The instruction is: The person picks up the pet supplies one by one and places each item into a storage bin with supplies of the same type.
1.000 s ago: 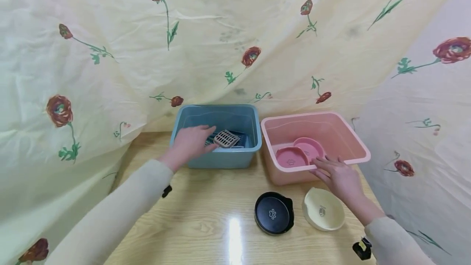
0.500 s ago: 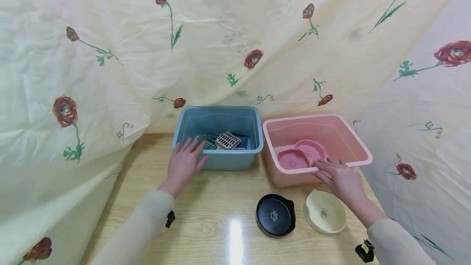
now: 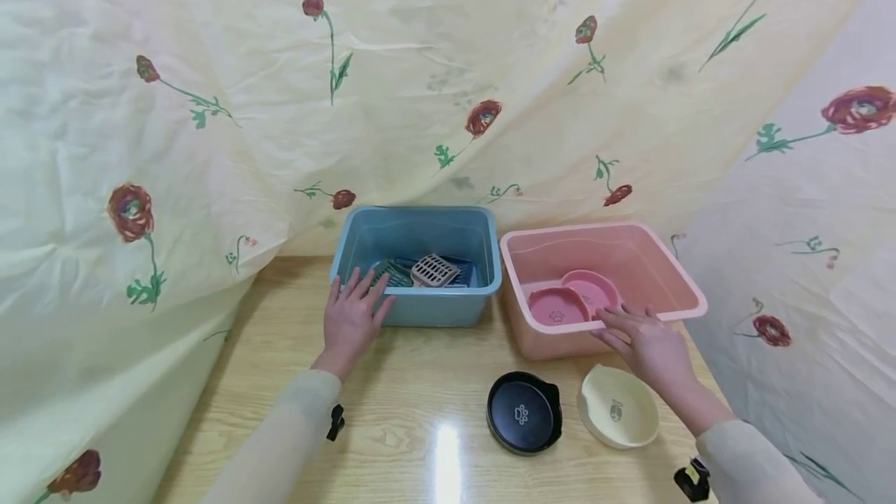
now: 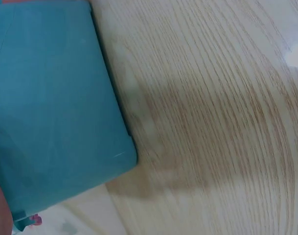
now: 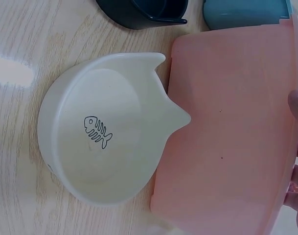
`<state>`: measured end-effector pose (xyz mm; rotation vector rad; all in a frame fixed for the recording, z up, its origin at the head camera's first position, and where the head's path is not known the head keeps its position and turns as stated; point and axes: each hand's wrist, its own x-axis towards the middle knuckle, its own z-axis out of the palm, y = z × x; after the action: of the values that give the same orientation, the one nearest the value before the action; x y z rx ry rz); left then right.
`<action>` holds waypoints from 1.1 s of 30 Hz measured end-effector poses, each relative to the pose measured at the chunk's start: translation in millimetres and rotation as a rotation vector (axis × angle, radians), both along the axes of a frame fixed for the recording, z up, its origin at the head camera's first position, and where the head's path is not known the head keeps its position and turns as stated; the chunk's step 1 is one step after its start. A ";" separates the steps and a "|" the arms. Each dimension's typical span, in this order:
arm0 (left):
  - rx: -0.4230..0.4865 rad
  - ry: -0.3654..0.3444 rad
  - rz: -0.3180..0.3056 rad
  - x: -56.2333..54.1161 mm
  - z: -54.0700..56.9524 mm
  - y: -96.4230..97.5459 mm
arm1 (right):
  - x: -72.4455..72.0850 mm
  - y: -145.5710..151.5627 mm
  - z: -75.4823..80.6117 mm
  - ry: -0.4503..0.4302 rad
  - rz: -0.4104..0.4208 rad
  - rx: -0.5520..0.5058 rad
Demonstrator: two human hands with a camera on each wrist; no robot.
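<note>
My left hand [image 3: 351,321] lies at the front-left rim of a blue plastic bin [image 3: 434,309], its fingers spread and straight over the edge. A beige slotted litter scoop [image 3: 435,271] lies inside, on top of a green scoop [image 3: 394,274] and blue slotted pieces. On the front rim of a pink bin [image 3: 546,344] rests my right hand [image 3: 651,344], with loosely extended fingers reaching over it. Two pink pet bowls, one nearer [image 3: 558,306] and one farther [image 3: 592,288], sit in that bin.
In front of the pink bin stand a black cat-eared bowl [image 3: 523,413] with a paw print and a cream bowl [image 5: 104,132] with a fishbone drawing. Both are on the wooden table [image 3: 392,442]. A flowered cloth [image 3: 420,45] hangs behind and at the sides.
My left hand has drawn back from above the blue bin to its front-left rim, its fingers spreading over the edge. The right hand has stayed at the pink bin's rim.
</note>
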<state>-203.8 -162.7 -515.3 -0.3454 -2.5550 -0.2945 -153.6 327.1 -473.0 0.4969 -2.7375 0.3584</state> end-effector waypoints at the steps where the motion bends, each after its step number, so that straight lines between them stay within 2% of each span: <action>1: 0.005 0.006 0.000 0.2 -0.4 0.3 | -0.1 0.2 0.3 -0.004 0.001 0.000; 6: 0.021 0.008 -0.004 0.7 -1.6 0.9 | -1.7 3.3 3.6 -0.006 0.051 0.003; 9: 0.020 0.007 -0.007 0.7 -2.6 0.5 | 2.3 5.1 11.9 -0.015 0.085 0.021; 13: 0.030 0.013 -0.013 0.5 -3.4 0.0 | 12.5 5.9 25.8 -0.008 0.107 0.055; 18: 0.027 0.017 -0.013 -0.7 -3.7 -0.3 | 25.9 6.1 34.3 0.019 0.124 0.056; 23: 0.010 0.007 -0.014 -1.1 -3.3 -0.2 | 38.3 -1.8 37.5 0.099 0.210 0.021; 25: 0.003 -0.001 -0.017 -1.1 -2.3 -0.1 | 42.0 -7.5 37.4 0.098 0.253 0.003; 28: -0.004 -0.008 -0.020 -0.9 -0.3 -0.1 | 45.9 -17.0 35.5 0.020 0.307 -0.032; 30: -0.009 -0.009 -0.021 -0.8 0.8 -0.2 | 46.5 -23.2 33.6 -0.103 0.350 -0.080; 33: -0.019 -0.006 -0.023 -0.4 1.8 0.0 | 44.4 -29.3 29.5 -0.339 0.396 -0.157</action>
<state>-204.2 -162.7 -513.5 -0.3815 -2.5628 -0.2805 -109.2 297.8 -443.6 1.0192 -2.8817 0.8166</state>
